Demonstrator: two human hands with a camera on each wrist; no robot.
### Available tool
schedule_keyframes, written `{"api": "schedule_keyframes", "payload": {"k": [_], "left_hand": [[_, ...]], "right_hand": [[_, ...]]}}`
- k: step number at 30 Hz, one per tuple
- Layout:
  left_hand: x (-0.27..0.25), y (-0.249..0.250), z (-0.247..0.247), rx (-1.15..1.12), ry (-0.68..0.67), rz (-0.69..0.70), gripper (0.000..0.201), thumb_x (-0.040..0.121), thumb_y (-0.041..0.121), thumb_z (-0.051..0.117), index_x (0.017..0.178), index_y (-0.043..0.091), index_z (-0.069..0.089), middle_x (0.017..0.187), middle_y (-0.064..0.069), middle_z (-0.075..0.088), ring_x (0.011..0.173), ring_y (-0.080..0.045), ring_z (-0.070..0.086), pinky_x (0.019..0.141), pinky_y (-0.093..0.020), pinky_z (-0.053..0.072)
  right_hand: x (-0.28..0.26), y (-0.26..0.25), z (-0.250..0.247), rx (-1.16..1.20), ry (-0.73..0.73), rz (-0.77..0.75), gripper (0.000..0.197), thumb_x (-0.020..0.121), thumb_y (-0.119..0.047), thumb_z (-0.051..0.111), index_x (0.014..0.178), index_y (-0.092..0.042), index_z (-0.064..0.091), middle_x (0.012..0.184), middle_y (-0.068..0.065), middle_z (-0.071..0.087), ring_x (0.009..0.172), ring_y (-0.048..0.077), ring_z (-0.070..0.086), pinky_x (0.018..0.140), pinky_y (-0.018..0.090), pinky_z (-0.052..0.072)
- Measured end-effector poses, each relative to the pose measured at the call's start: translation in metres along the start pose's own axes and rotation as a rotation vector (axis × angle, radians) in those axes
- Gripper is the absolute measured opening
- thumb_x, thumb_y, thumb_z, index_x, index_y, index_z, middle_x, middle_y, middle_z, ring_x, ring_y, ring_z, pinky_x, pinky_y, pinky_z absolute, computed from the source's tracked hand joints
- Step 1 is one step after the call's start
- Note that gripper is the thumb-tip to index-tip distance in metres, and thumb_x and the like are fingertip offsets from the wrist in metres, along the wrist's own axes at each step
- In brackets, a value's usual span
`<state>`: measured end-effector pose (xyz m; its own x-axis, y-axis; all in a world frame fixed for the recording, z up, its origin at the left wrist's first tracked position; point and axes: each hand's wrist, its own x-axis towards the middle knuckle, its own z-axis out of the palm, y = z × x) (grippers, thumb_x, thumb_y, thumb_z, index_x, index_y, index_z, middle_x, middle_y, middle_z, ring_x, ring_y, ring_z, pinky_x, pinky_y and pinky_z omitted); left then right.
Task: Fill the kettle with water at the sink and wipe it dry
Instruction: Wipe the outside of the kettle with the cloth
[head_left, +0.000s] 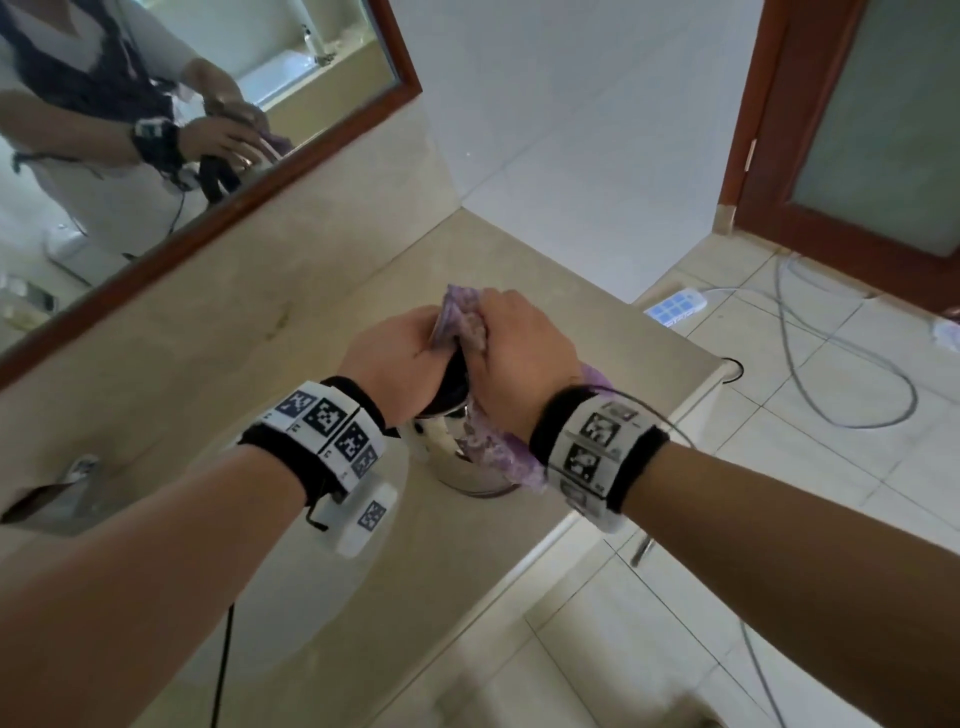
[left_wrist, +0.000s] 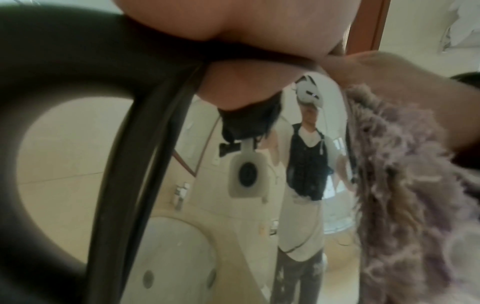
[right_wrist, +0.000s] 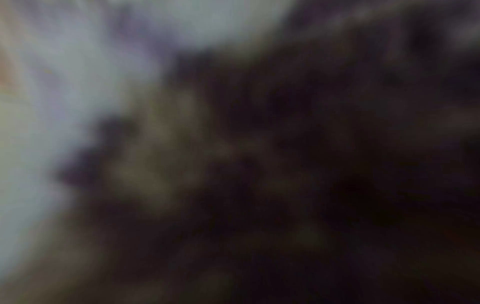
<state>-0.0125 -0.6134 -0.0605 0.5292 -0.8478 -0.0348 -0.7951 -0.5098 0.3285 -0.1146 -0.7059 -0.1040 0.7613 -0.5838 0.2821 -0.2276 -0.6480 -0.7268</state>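
Note:
A steel kettle (head_left: 457, 467) with a black handle (head_left: 451, 384) stands on the beige counter (head_left: 337, 270). My left hand (head_left: 410, 343) grips the top of that handle. My right hand (head_left: 493, 338) clutches a fluffy purple cloth (head_left: 465, 317) against the kettle's top, and the cloth's tail (head_left: 498, 447) hangs down the kettle's right side. The left wrist view shows the black handle (left_wrist: 64, 61) under my left hand (left_wrist: 259, 30), the mirror-bright kettle wall (left_wrist: 233, 216) and the cloth (left_wrist: 405, 185) on its right. The right wrist view is dark and blurred.
A wood-framed mirror (head_left: 156, 130) hangs behind the counter. A faucet (head_left: 78, 473) stands at the left. The counter's edge runs just right of the kettle; beyond it lie a tiled floor, a power strip (head_left: 675, 306), grey cables (head_left: 841, 374) and a brown door (head_left: 857, 130).

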Motion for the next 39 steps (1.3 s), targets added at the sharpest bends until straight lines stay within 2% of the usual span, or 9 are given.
{"api": "schedule_keyframes", "payload": {"k": [4, 11, 13, 17, 21, 24, 28, 34, 39], "left_hand": [[0.004, -0.004, -0.001, -0.027, -0.018, 0.059, 0.054, 0.081, 0.044, 0.024, 0.104, 0.016, 0.065, 0.095, -0.004, 0.068, 0.086, -0.026, 0.06, 0.081, -0.044, 0.048], [0.012, -0.015, -0.004, -0.067, -0.069, 0.158, 0.05, 0.089, 0.04, 0.032, 0.121, 0.02, 0.065, 0.106, 0.01, 0.064, 0.103, -0.021, 0.061, 0.089, -0.034, 0.045], [0.014, -0.016, -0.007, -0.04, -0.103, 0.159, 0.052, 0.09, 0.045, 0.029, 0.124, 0.024, 0.062, 0.119, 0.008, 0.065, 0.108, -0.018, 0.06, 0.095, -0.038, 0.046], [0.006, -0.003, -0.006, 0.179, -0.103, 0.097, 0.053, 0.091, 0.044, 0.026, 0.13, 0.025, 0.057, 0.132, 0.0, 0.058, 0.119, -0.022, 0.054, 0.102, -0.042, 0.043], [-0.002, 0.022, 0.015, 0.299, 0.007, -0.111, 0.07, 0.084, 0.06, 0.013, 0.13, 0.026, 0.054, 0.128, -0.006, 0.057, 0.11, -0.03, 0.056, 0.098, -0.052, 0.043], [0.001, 0.027, 0.022, 0.362, 0.106, -0.133, 0.059, 0.086, 0.057, 0.019, 0.114, 0.025, 0.06, 0.114, -0.004, 0.063, 0.096, -0.031, 0.059, 0.091, -0.049, 0.046], [-0.002, 0.021, 0.021, 0.297, 0.176, -0.03, 0.056, 0.086, 0.053, 0.026, 0.111, 0.022, 0.065, 0.11, -0.001, 0.067, 0.094, -0.028, 0.06, 0.087, -0.04, 0.047], [-0.005, 0.008, 0.015, 0.22, 0.11, 0.222, 0.043, 0.085, 0.044, 0.041, 0.112, 0.023, 0.067, 0.115, 0.006, 0.067, 0.102, -0.02, 0.058, 0.091, -0.029, 0.033], [-0.004, -0.002, 0.007, 0.13, 0.011, 0.416, 0.038, 0.079, 0.034, 0.055, 0.106, 0.009, 0.068, 0.108, -0.004, 0.068, 0.099, -0.022, 0.059, 0.094, -0.037, 0.045]], "right_hand": [[0.015, 0.01, 0.001, 0.101, -0.087, 0.107, 0.028, 0.098, -0.036, 0.033, 0.084, -0.016, 0.045, 0.081, 0.004, 0.055, 0.073, 0.027, 0.053, 0.067, 0.034, 0.042], [0.02, 0.027, -0.009, 0.408, -0.224, 0.14, 0.032, 0.101, -0.018, 0.037, 0.087, 0.0, 0.059, 0.088, 0.015, 0.064, 0.084, 0.024, 0.055, 0.081, 0.034, 0.042], [0.011, 0.044, -0.003, 0.451, -0.234, 0.205, 0.031, 0.1, -0.02, 0.039, 0.079, -0.01, 0.06, 0.081, 0.008, 0.064, 0.081, 0.024, 0.057, 0.084, 0.037, 0.046], [-0.028, 0.074, 0.025, 0.275, -0.207, 0.299, 0.032, 0.102, -0.029, 0.034, 0.105, -0.005, 0.057, 0.104, 0.016, 0.066, 0.097, 0.031, 0.06, 0.088, 0.037, 0.046], [-0.044, 0.067, 0.035, 0.327, -0.079, 0.338, 0.03, 0.101, -0.029, 0.033, 0.105, -0.011, 0.056, 0.102, 0.011, 0.067, 0.094, 0.028, 0.061, 0.082, 0.033, 0.047], [-0.032, 0.046, 0.025, 0.411, 0.03, 0.262, 0.023, 0.099, -0.023, 0.037, 0.106, -0.013, 0.057, 0.099, 0.004, 0.065, 0.088, 0.021, 0.06, 0.079, 0.026, 0.044], [-0.028, 0.05, 0.017, 0.418, -0.024, 0.122, 0.021, 0.098, -0.024, 0.039, 0.106, -0.015, 0.055, 0.097, 0.004, 0.062, 0.089, 0.022, 0.059, 0.078, 0.026, 0.042], [-0.054, 0.073, 0.021, 0.331, -0.104, 0.102, 0.056, 0.084, -0.051, 0.029, 0.123, -0.016, 0.049, 0.113, 0.008, 0.061, 0.101, 0.03, 0.06, 0.086, 0.035, 0.048], [-0.027, 0.035, 0.002, 0.328, -0.012, -0.083, 0.024, 0.084, -0.035, 0.042, 0.105, -0.022, 0.043, 0.086, -0.004, 0.058, 0.069, 0.019, 0.054, 0.059, 0.024, 0.04]]}}
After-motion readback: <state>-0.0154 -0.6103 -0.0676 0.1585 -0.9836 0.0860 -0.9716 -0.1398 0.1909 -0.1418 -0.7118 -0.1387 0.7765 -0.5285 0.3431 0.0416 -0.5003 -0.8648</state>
